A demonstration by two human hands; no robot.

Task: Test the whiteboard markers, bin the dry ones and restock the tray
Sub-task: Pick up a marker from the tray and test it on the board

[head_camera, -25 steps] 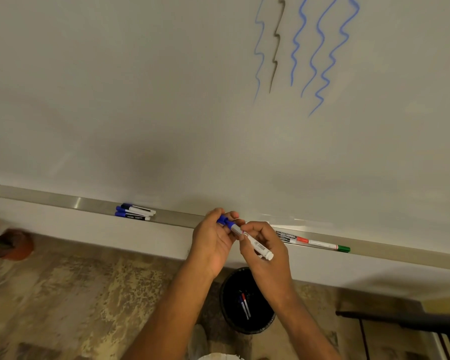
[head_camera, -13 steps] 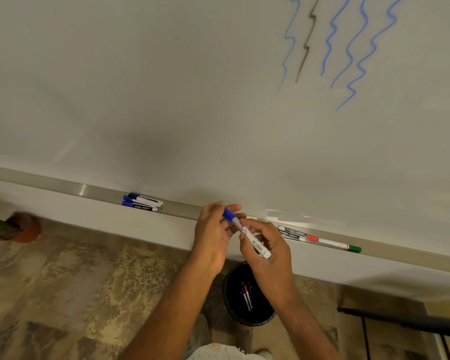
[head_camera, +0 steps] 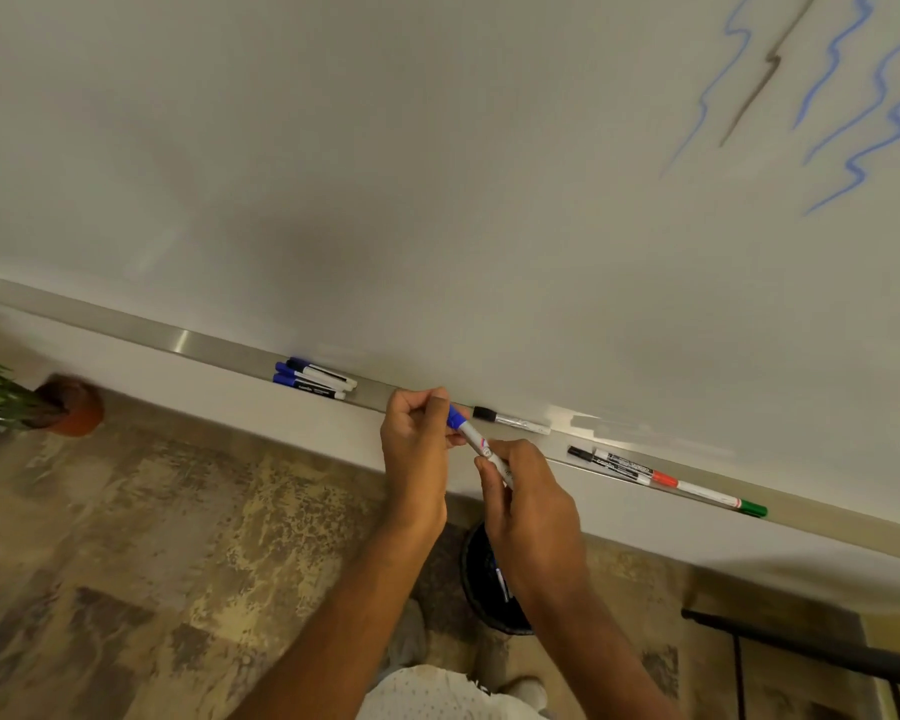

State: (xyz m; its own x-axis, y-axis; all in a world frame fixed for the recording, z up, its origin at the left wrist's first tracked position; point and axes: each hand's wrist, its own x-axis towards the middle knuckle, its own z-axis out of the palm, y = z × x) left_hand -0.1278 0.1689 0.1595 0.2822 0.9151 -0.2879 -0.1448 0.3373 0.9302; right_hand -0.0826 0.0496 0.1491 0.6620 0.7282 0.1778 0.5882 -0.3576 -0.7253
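Observation:
I hold a white marker with a blue cap (head_camera: 471,438) in both hands, just in front of the metal tray (head_camera: 178,339). My left hand (head_camera: 415,449) pinches the blue cap end. My right hand (head_camera: 533,504) grips the white barrel lower down. On the tray lie three blue-capped markers (head_camera: 313,379) at the left, a black-capped marker (head_camera: 510,420) behind my hands, and several markers with black, red and green ends (head_camera: 661,478) at the right. Below my right forearm stands a black bin (head_camera: 481,579) with discarded markers inside, partly hidden.
The whiteboard (head_camera: 385,174) carries blue wavy lines (head_camera: 853,96) and one faint dark stroke at the upper right. A potted plant (head_camera: 48,407) sits on the mottled floor at the left. A dark chair or rack frame (head_camera: 801,646) stands at the lower right.
The view has shifted left, so the scribbles slid to the right edge. Both hands keep the blue-capped marker. The black-capped marker on the tray behind them is now uncovered.

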